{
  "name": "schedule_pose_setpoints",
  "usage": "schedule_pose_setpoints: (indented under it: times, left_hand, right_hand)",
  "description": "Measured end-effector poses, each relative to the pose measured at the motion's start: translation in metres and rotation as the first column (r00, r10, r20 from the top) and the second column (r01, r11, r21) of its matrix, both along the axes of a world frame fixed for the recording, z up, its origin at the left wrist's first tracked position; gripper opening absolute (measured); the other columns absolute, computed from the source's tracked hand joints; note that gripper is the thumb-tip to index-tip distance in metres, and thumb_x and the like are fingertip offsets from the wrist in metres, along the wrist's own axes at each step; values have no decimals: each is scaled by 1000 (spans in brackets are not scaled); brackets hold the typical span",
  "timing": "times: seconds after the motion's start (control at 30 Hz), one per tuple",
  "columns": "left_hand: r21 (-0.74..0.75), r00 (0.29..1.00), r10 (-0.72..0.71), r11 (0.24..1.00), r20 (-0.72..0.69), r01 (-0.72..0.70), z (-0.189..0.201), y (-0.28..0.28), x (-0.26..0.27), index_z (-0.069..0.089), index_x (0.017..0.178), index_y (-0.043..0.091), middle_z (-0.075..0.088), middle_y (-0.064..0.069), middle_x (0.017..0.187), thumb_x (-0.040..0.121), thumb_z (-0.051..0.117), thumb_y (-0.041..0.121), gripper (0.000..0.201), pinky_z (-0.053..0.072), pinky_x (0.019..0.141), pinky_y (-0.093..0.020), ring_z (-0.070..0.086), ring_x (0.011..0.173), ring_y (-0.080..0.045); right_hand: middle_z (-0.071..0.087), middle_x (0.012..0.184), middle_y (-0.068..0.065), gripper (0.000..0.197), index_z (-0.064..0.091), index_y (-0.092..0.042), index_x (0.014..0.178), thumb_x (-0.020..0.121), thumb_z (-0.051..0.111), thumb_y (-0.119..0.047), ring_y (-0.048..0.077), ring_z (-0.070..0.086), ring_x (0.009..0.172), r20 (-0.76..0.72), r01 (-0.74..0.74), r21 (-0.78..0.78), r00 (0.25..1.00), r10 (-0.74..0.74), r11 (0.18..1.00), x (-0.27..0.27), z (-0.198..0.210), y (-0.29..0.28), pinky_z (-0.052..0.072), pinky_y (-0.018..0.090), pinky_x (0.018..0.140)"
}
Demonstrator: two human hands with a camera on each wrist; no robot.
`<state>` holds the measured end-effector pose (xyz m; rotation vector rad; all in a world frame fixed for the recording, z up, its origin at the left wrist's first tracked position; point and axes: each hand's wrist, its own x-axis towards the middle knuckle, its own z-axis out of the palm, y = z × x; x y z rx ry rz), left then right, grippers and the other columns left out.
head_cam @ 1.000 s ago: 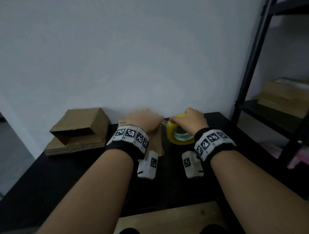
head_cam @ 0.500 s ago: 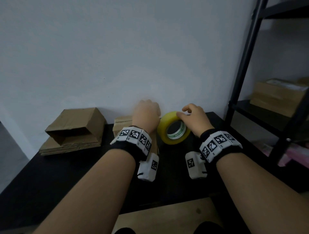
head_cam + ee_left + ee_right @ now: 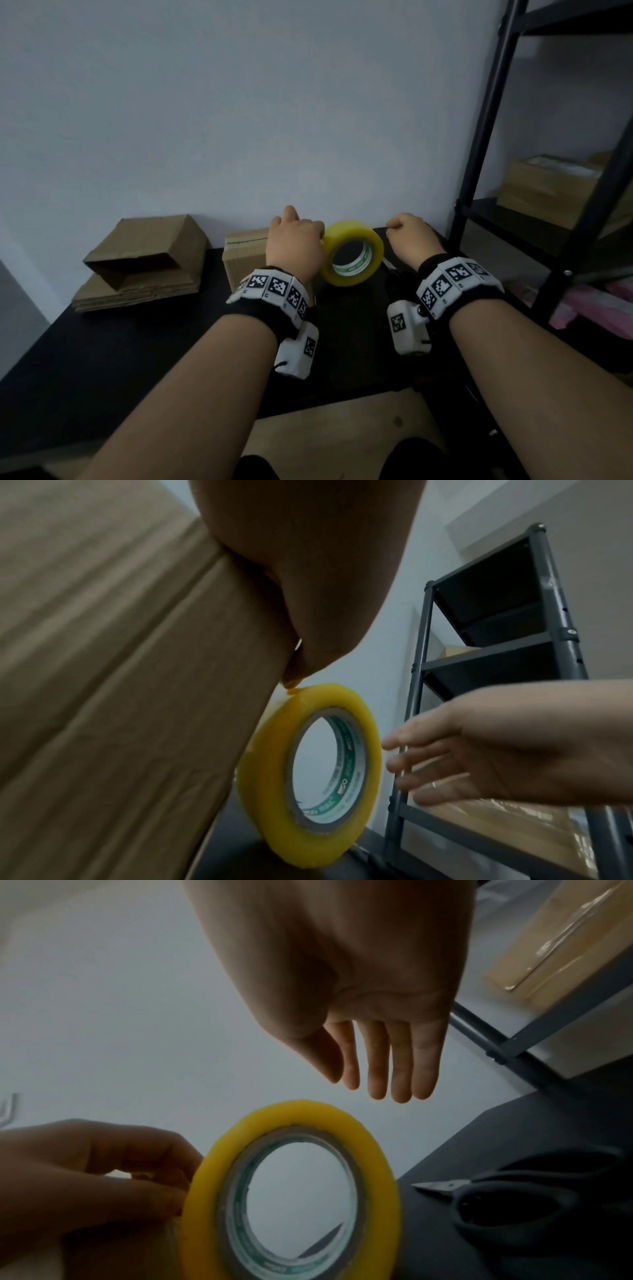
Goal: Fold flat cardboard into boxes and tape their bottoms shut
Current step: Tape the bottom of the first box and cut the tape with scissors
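Observation:
A yellow tape roll (image 3: 352,253) stands on edge on the black table (image 3: 137,342), just right of a small folded cardboard box (image 3: 245,253) by the wall. My left hand (image 3: 294,240) lies over the box's right end; its curled fingers (image 3: 147,1177) and thumb tip (image 3: 291,685) hold the roll's left rim. My right hand (image 3: 407,233) hovers right of the roll, apart from it. In the right wrist view its fingers (image 3: 383,1085) are straight and hold nothing. The box's brown side (image 3: 103,669) fills the left wrist view beside the roll (image 3: 308,775).
Black-handled scissors (image 3: 514,1199) lie on the table right of the roll. A stack of flat cardboard (image 3: 137,291) with a half-opened box (image 3: 147,246) on top sits at the back left. A dark metal shelf rack (image 3: 479,171) with boxes (image 3: 548,192) stands at the right.
My right hand let go of the tape roll and drew off to the right. The roll came up onto its edge, and my left hand shifted right to hold its rim.

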<state>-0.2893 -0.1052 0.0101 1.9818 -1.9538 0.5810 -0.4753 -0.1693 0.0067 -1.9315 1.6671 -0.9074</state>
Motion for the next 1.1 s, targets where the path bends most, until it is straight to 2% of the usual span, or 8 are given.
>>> schedule_pose_setpoints:
  times: [0.2, 0.33, 0.5, 0.67, 0.8, 0.87, 0.93, 1.1]
  left_hand:
    - [-32, 1000, 11, 999, -8, -11, -2, 0, -2, 65, 105, 23, 69, 2, 98, 86, 45, 20, 28, 31, 79, -36, 42, 109, -26]
    - [-37, 1000, 12, 999, -11, -12, -2, 0, -1, 65, 105, 23, 69, 2, 98, 85, 45, 20, 28, 32, 81, -37, 42, 109, -26]
    - [-34, 1000, 5, 999, -26, -6, -1, 0, -1, 65, 108, 25, 69, 3, 101, 87, 44, 21, 30, 33, 83, -37, 42, 110, -25]
    - [-35, 999, -2, 999, -32, 1, -1, 0, -1, 66, 109, 24, 69, 3, 101, 87, 44, 22, 31, 33, 83, -37, 42, 109, -25]
    - [-27, 999, 6, 1000, -46, -7, -1, 0, -1, 67, 108, 24, 69, 3, 102, 88, 43, 23, 31, 32, 83, -37, 42, 110, -25]
    - [-22, 999, 7, 1000, -52, -8, 0, 0, -1, 67, 108, 24, 69, 4, 102, 88, 44, 24, 31, 32, 83, -37, 42, 109, -24]
    - [-9, 998, 9, 1000, -66, -10, 1, 0, -1, 67, 108, 25, 69, 4, 102, 88, 43, 25, 31, 33, 84, -37, 42, 110, -24]
    - [42, 987, 24, 999, -158, -18, 5, 1, 0, 65, 118, 27, 67, -2, 108, 93, 41, 27, 34, 34, 91, -38, 40, 116, -25]
  right_hand:
    - [66, 119, 15, 25, 69, -2, 113, 94, 53, -11, 32, 61, 108, -204, 45, 165, 979, -11, 985, -13, -15, -2, 49, 35, 94]
    - [66, 103, 12, 32, 66, 1, 105, 91, 64, -27, 28, 62, 90, -360, 108, 300, 933, 7, 948, -11, -19, 2, 50, 33, 75]
    - [64, 113, 15, 33, 62, 2, 110, 91, 66, -24, 30, 62, 107, -480, 159, 314, 877, 12, 936, -6, -16, 5, 46, 32, 79]
    - [65, 115, 13, 38, 62, 0, 109, 91, 66, -33, 27, 62, 109, -550, 181, 328, 835, 31, 927, -4, -15, 7, 48, 32, 87]
    - [64, 112, 14, 35, 61, -3, 98, 92, 62, -37, 29, 62, 107, -486, 194, 340, 874, -4, 920, -10, -16, 8, 47, 33, 86]
    - [62, 95, 12, 34, 61, -2, 100, 89, 66, -33, 27, 62, 93, -402, 175, 334, 915, -27, 926, -14, -15, 9, 48, 33, 76]
    - [58, 81, 11, 31, 61, -1, 93, 89, 65, -31, 28, 61, 84, -304, 149, 328, 952, -45, 933, -16, -13, 10, 47, 32, 70]
    - [59, 71, 12, 26, 58, -2, 75, 92, 60, -23, 25, 57, 62, 55, 45, 315, 996, -65, 948, -16, 1, 17, 48, 32, 58]
